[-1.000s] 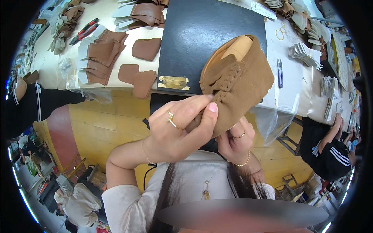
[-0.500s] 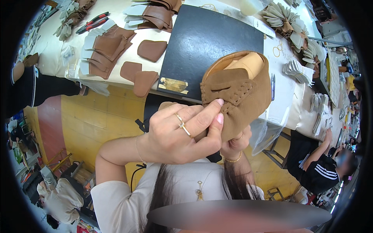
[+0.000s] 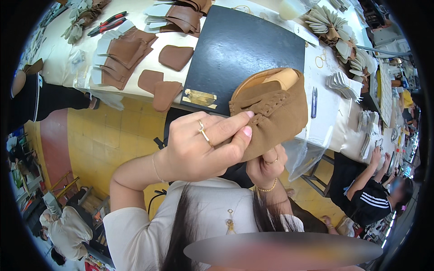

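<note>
A brown suede shoe upper (image 3: 282,119) is held up in front of the table edge, its tan-lined opening facing away from me. Holes and stitches run along a flap on its front. My left hand (image 3: 196,142) has thumb and forefinger pinched at that stitched seam; any thread or needle between them is too small to make out. From beneath, my right hand (image 3: 267,167) grips the upper's lower side, with most of its fingers hidden behind the suede.
A black board (image 3: 244,49) lies on the table, with thread snips (image 3: 314,103) to its right. Brown leather pieces (image 3: 176,58) and red-handled pliers (image 3: 108,23) lie left. Pale bundled pieces (image 3: 346,86) lie right. A co-worker (image 3: 370,198) sits at the right.
The upper has dropped a little and tilted, so its opening shows narrower. Both my hands have shifted slightly left with it, keeping their hold.
</note>
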Demonstrator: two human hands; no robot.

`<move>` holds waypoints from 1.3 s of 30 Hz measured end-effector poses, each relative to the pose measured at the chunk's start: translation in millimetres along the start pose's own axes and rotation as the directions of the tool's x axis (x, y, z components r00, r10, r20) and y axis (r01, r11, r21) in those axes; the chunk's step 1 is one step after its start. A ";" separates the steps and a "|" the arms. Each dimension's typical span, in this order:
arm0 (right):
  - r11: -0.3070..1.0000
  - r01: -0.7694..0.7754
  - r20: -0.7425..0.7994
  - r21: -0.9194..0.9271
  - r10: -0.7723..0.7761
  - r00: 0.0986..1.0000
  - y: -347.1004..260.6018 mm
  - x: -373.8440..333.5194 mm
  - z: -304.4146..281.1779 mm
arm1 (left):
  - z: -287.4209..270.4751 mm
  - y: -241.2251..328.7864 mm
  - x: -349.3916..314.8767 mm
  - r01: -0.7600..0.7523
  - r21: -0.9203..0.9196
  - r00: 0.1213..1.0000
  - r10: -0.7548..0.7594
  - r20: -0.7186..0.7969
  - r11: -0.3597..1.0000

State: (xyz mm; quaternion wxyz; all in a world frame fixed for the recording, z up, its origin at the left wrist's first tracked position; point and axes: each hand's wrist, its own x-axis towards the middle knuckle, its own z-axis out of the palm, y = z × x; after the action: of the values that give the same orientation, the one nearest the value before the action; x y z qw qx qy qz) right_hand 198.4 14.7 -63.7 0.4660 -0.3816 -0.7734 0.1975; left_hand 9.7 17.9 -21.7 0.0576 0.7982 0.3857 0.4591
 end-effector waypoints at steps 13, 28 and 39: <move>0.996 0.069 -0.005 -0.064 -0.069 0.998 4.4 8.7 -2.7 | 17.1 -6.6 -10.7 0.056 -0.102 0.991 -0.068 -0.116 0.993; 1.000 -0.018 0.016 -0.025 0.018 1.000 -7.9 8.2 12.0 | 24.3 -5.0 -21.5 0.206 -0.161 0.962 -0.230 -0.150 0.965; 0.999 -0.013 -0.030 0.042 0.014 0.999 3.5 3.0 13.8 | 21.9 -5.1 -19.5 0.113 -0.110 0.989 -0.122 -0.083 0.988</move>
State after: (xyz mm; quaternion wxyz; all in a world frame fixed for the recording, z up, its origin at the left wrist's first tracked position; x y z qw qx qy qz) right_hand 187.0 19.9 -71.0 0.4842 -0.3801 -0.7594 0.2109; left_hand 18.4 14.2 -49.9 0.1088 0.7486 0.4097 0.5099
